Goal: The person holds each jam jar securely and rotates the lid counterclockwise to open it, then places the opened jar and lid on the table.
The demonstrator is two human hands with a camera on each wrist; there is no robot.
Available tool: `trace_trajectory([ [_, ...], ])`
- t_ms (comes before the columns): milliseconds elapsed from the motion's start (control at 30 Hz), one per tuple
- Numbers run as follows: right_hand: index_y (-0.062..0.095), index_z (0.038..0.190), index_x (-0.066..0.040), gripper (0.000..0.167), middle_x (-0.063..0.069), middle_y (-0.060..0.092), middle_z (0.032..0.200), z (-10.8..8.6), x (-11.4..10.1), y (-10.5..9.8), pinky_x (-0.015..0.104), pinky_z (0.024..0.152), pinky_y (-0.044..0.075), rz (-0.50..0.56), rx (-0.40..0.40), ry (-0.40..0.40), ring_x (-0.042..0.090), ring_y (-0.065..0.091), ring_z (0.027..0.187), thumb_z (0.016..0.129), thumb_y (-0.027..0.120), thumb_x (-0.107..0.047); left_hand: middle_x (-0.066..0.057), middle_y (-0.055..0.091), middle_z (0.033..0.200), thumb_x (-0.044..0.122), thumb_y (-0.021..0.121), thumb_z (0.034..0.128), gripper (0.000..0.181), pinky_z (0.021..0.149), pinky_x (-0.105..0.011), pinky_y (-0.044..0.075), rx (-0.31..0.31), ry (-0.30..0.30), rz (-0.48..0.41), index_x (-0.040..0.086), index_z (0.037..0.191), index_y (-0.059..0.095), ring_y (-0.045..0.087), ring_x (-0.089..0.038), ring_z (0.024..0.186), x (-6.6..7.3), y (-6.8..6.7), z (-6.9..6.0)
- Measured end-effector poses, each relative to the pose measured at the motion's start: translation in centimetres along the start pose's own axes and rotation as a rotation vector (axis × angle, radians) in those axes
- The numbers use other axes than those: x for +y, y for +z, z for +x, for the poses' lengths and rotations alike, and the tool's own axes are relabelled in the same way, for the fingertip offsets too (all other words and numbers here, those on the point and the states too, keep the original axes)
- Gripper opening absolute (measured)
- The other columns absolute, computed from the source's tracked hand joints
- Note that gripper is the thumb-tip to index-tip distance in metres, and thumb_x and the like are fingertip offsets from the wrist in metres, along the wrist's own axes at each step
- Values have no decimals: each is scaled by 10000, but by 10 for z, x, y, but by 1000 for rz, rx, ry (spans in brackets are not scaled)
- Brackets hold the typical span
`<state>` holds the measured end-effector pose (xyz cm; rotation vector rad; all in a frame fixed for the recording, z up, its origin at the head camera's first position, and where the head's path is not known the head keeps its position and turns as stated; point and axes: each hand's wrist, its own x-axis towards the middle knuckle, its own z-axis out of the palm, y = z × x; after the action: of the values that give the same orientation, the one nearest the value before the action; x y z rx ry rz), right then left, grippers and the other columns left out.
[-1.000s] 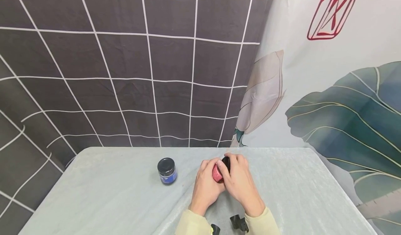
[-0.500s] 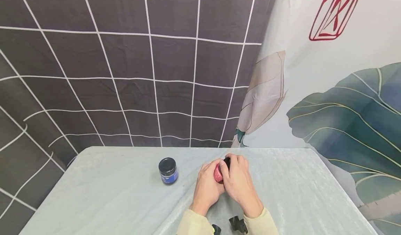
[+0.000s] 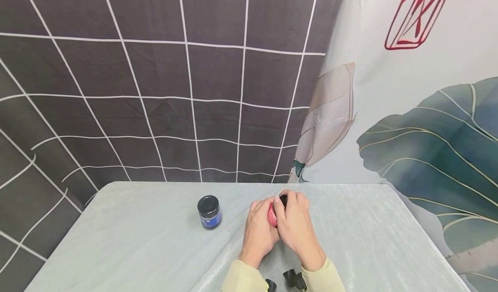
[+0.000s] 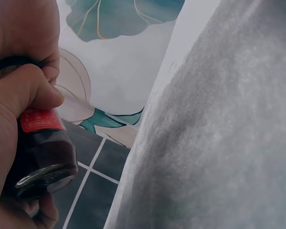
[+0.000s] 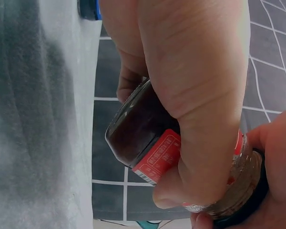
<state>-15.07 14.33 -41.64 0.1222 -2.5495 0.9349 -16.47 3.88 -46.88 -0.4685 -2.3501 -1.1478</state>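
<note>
A glass jar with a red label [image 3: 272, 215] and dark contents is held between both hands, tilted with its base toward the left. My left hand [image 3: 257, 231] grips the jar's body, its thumb across the label in the left wrist view. The fingers of my right hand [image 3: 297, 220] curl round the black lid [image 3: 284, 200], which sits on the jar's mouth. In the right wrist view the dark lid rim [image 5: 262, 186] shows against the right hand. Much of the jar and lid is hidden by the hands.
A second jar [image 3: 210, 217] with a black lid and a blue label stands upright on the pale cloth-covered table [image 3: 148, 240], left of the hands. Behind hang a dark gridded curtain [image 3: 155, 110] and a white leaf-patterned cloth [image 3: 389, 88]. Black straps [image 3: 294, 279] sit at the wrists.
Both hands stay on the red-labelled jar and its lid, with only slight shifts of hands and jar. The camera view has drifted a little; the blue-labelled jar stands still.
</note>
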Motion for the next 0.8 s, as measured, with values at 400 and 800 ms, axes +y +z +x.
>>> trace_trajectory([
  [400,603,1106,76,302,226,577,1042,-3,-4,4,499,854,392,15,30,30,394,489,1002,1023,538,-208,-15,703,1033,135,750,827,328,870,-338,484,52,59,40,104,1138,652,636,-189,966,0,1,1],
  [800,627,1084,77,346,224,602,1009,-3,-5,8,520,885,405,29,104,35,401,517,1010,1046,507,-246,-27,684,1043,45,714,806,404,792,-383,558,56,15,61,131,1194,641,684,-201,948,6,0,-1],
])
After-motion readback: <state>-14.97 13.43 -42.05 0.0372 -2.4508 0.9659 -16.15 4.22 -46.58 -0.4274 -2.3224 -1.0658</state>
